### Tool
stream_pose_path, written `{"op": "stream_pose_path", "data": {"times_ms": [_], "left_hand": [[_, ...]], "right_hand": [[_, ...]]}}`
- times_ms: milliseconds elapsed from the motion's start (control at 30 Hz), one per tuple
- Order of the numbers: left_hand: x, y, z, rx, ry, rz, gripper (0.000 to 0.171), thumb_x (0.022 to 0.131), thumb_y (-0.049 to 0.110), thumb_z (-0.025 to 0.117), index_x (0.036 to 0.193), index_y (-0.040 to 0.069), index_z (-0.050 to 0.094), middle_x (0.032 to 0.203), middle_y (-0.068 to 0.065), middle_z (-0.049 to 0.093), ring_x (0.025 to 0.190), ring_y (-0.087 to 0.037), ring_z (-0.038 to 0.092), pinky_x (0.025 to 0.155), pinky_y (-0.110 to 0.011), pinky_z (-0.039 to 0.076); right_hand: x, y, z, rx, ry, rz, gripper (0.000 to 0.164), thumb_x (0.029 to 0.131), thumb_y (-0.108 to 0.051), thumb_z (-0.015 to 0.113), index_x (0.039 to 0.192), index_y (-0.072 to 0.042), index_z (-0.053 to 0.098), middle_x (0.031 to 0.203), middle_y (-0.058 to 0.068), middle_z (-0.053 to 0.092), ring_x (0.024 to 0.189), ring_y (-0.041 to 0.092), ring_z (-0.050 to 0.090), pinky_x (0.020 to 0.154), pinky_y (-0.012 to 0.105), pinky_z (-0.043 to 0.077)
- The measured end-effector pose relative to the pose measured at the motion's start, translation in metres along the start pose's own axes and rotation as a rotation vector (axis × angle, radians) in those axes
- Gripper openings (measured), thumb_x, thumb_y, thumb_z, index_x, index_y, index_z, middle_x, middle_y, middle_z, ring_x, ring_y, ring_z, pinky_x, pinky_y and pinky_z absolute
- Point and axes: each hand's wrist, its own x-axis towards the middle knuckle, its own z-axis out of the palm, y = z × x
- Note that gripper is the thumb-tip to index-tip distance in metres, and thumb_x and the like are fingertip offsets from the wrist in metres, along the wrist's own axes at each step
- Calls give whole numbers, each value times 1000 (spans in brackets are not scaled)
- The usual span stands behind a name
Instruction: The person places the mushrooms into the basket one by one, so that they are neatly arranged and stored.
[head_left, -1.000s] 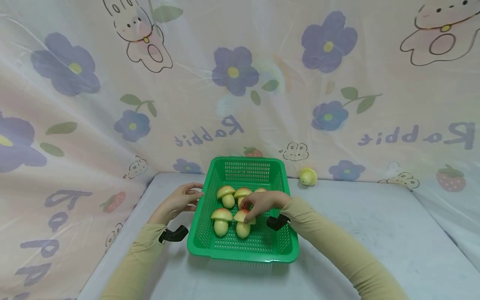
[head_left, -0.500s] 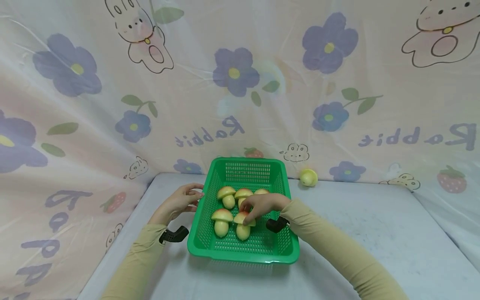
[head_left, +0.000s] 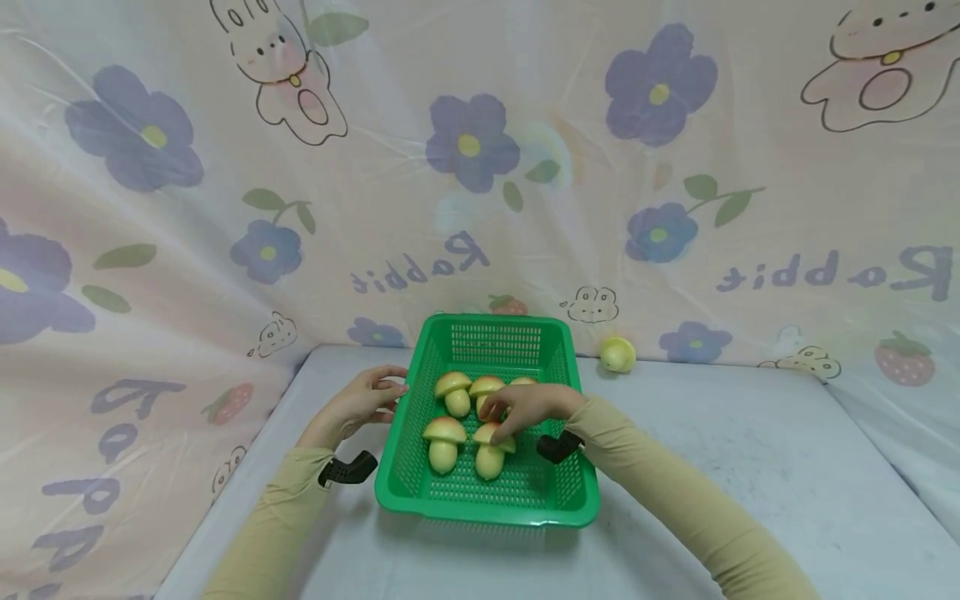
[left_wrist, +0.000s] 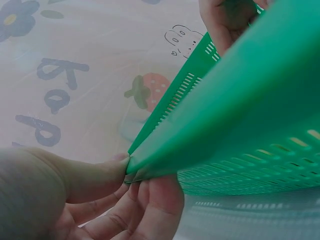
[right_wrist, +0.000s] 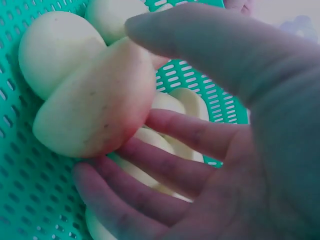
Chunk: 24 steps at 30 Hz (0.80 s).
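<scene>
A green perforated plastic basket (head_left: 480, 510) holds several toy mushrooms with yellow stems and yellow-red caps. At its left side, my left hand (head_left: 358, 403) pinches the rim between thumb and fingers, plain in the left wrist view. Inside the basket my right hand (head_left: 531, 403) holds the front-right toy mushroom (head_left: 490, 463) by its cap. The right wrist view has the thumb on one side of this cap (right_wrist: 102, 102) and the fingers on the other. Another toy mushroom (head_left: 442, 455) lies to its left. Part of the back row is hidden behind my right hand.
One more toy mushroom (head_left: 617, 355) lies on the white table (head_left: 720, 433) outside the basket, near the back curtain (head_left: 555, 233). The printed curtain closes off the back and left side.
The front-right toy mushroom has shifted slightly to the right along with my right hand. My left hand stays on the basket rim.
</scene>
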Motion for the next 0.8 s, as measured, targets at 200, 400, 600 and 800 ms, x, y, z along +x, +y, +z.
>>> {"op": "stream_pose_path", "data": {"times_ms": [200, 400, 600, 800], "left_hand": [[0, 1, 0, -13, -1, -8, 43, 99, 15, 55, 139, 3, 42, 100, -12, 60, 74, -18, 59, 65, -29, 56], [-1, 2, 1, -23, 3, -10, 43, 99, 14, 55, 138, 3, 42, 99, -12, 60, 73, -17, 58, 66, -30, 56], [0, 1, 2, -24, -7, 5, 41, 99, 12, 54, 138, 3, 43, 94, -10, 60, 72, -16, 59, 65, -29, 56], [0, 0, 0, -27, -14, 9, 42, 99, 12, 54, 138, 2, 43, 95, -10, 61, 73, -17, 60, 67, -30, 56]], "right_hand": [[-3, -1, -1, -19, -3, -28, 46, 82, -14, 77, 124, -4, 59, 117, 6, 57, 109, 24, 53, 81, 30, 50], [-1, -5, -1, -106, -40, -123, 38, 83, -8, 75, 119, -6, 62, 114, 1, 60, 106, 19, 54, 86, 27, 47], [1, -7, 0, -99, -6, -143, 45, 84, -5, 73, 127, -3, 57, 124, 5, 56, 116, 25, 52, 91, 29, 46], [2, -5, -2, -13, 16, -169, 51, 84, 1, 72, 131, 2, 52, 129, 14, 54, 122, 33, 50, 92, 30, 48]]}}
